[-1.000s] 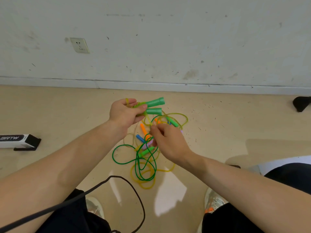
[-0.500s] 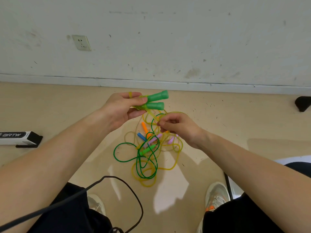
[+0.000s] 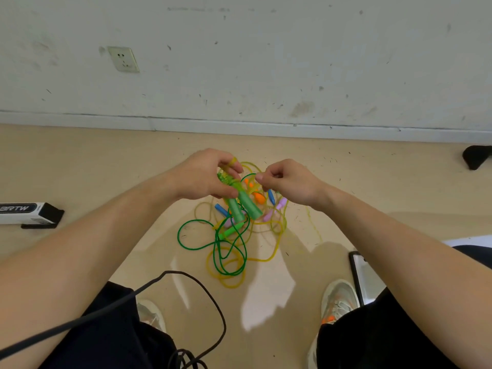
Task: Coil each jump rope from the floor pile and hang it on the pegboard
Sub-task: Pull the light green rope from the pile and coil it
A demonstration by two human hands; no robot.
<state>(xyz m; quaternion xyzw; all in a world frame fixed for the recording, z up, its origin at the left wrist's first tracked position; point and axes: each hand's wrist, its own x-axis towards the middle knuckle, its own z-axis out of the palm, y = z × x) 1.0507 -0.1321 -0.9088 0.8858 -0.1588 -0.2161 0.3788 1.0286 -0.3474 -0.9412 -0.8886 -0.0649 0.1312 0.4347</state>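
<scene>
The left hand (image 3: pixel 205 174), gripping both green handles (image 3: pixel 244 203), has tipped them downward. The right hand (image 3: pixel 290 182) has lifted just beside it, pinching the yellow cord (image 3: pixel 248 164) above the floor pile (image 3: pixel 231 230). I judge another coil loop is underway.

My left hand (image 3: pixel 205 177) has rolled palm-down, so the two green handles (image 3: pixel 243 206) now point down toward the pile (image 3: pixel 229 251) instead of sideways. My right hand (image 3: pixel 290 182) has risen level beside it.

Scuffed white wall (image 3: pixel 266 62) with socket (image 3: pixel 123 59); tan floor (image 3: pixel 80 161).
</scene>
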